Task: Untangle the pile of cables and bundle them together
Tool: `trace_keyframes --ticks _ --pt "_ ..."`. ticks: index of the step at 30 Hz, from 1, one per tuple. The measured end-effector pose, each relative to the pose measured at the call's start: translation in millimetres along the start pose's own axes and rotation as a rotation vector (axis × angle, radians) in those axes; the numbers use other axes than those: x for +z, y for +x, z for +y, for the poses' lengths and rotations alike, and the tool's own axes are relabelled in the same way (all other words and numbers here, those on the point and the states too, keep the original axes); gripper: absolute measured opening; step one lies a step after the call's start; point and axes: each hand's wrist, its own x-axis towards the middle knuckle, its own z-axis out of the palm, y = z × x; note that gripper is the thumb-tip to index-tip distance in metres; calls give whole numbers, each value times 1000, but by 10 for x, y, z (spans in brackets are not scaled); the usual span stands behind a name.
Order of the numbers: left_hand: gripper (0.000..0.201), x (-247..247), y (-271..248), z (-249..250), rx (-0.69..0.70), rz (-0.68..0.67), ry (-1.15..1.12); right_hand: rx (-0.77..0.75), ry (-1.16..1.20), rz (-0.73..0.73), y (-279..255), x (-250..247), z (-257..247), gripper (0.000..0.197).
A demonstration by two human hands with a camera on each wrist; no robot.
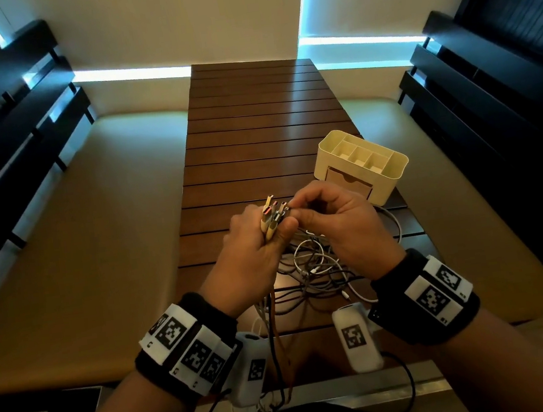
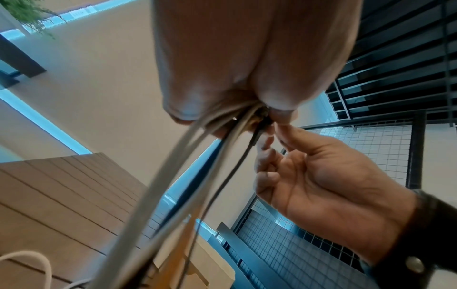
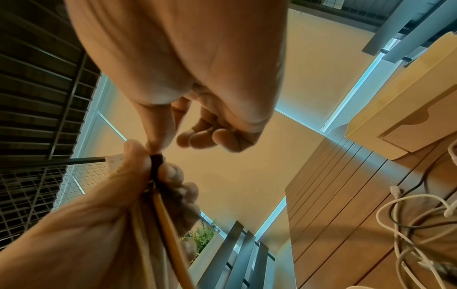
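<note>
Several cable ends (image 1: 273,214) stand bunched in the left hand (image 1: 251,243), plugs pointing up and away, fingers and thumb curled tight round them above the surface (image 1: 253,132). The left wrist view shows white, grey and black cords (image 2: 173,176) running down out of that fist toward the near edge. The right hand (image 1: 338,224) sits just right of the left and touches it at the plugs: its thumb and forefinger pinch a black plug (image 3: 156,162) at the top of the bunch, while its other fingers (image 3: 205,136) curl loosely and hold nothing. In the right wrist view a yellowish cord (image 3: 173,234) runs down from the bunch through the left hand.

Below and between the hands, the rest of the cables (image 1: 316,265) lie in a loose tangle of white and dark loops on the surface, some trailing over its near edge. A cream organizer (image 1: 361,163) with open compartments and a small drawer stands just beyond the right hand, at the right side of the surface. Cushioned benches (image 1: 87,230) flank the surface left and right.
</note>
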Motion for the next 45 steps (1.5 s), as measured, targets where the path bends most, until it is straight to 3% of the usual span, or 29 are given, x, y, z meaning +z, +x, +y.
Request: trace_keyframes --ticks 2,6,11,14,18,22,28,33,36,39,42,45 --pt "53 -5 13 -20 8 -13 34 8 6 2 -1 0 9 11" --pt "50 19 6 13 31 -23 -189 9 37 -3 -5 14 -31 10" --pt "52 74 -58 73 -64 -34 -444 27 41 -1 -7 13 9 10" --pt "42 92 -49 120 -45 36 -448 110 19 -20 -37 43 87 7" --pt "43 51 -7 90 -31 134 -415 278 133 -163 -151 87 155 15" --pt "45 16 1 74 -35 170 -394 322 59 -257 -192 70 198 27" --pt "37 -29 7 83 -69 216 -594 302 -106 -401 -207 -13 307 7" --pt "36 -183 19 30 -178 233 -606 302 -300 -361 -251 -174 393 8" --pt "30 -223 -14 4 -229 184 -562 257 -351 -248 -226 -274 379 6" --pt "23 -150 -54 9 -216 42 -358 172 -308 -155 -162 -245 261 9" --pt "10 -20 -80 49 -174 -112 -258 89 -267 -134 -106 -161 130 6" --pt "10 -34 -84 100 -125 -141 -253 54 -268 -145 -95 -133 87 4"
